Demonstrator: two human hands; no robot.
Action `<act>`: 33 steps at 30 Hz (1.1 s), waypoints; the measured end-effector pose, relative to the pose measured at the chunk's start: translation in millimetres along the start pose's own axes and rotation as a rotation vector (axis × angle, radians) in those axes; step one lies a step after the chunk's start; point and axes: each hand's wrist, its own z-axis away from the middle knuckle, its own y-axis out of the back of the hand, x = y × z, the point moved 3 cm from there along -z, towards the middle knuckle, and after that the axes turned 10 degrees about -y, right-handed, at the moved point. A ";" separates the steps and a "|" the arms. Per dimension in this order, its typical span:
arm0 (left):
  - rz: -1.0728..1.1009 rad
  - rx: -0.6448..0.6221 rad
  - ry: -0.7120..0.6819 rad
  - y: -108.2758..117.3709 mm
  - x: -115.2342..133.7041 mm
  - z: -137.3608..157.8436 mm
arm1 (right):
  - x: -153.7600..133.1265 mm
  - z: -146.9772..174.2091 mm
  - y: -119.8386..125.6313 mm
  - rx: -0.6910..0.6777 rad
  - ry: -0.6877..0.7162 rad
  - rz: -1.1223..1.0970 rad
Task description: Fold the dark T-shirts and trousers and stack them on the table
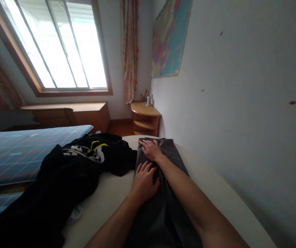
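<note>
Head camera: where does the grey garment (172,156) lie against the hands?

– Under both of them. It stretches lengthwise over the pale table (212,193), its far end at the table's far edge and its near part running out of view at the bottom.

– And the right hand (151,150)?

– Flat on the cloth near the garment's far left corner, fingers spread and gripping nothing that I can see.

– The left hand (144,181)?

– Closer to the wearer, along the garment's left side, palm down with the fingers slightly apart (the thumb points across toward the middle). Whether it pinches any cloth, I can't tell.

– So most of the garment's width is to the right of the hands?

– At the far end, yes, with bare tabletop between it and the table's right edge.

– What lies left?

– A black garment (73,179) with a yellow and white print, near the blue checked mattress (16,151).
</note>
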 end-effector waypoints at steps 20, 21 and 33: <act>-0.073 0.011 0.130 0.6 -2.0 2.5 | 72.8 -15.5 37.8 0.093 -0.354 0.096; -0.072 0.010 0.129 0.4 -2.1 2.6 | 78.0 -14.2 38.4 0.089 -0.361 0.101; -0.077 0.007 0.130 1.0 -1.3 3.0 | 89.6 -23.2 39.6 0.115 -0.336 -0.052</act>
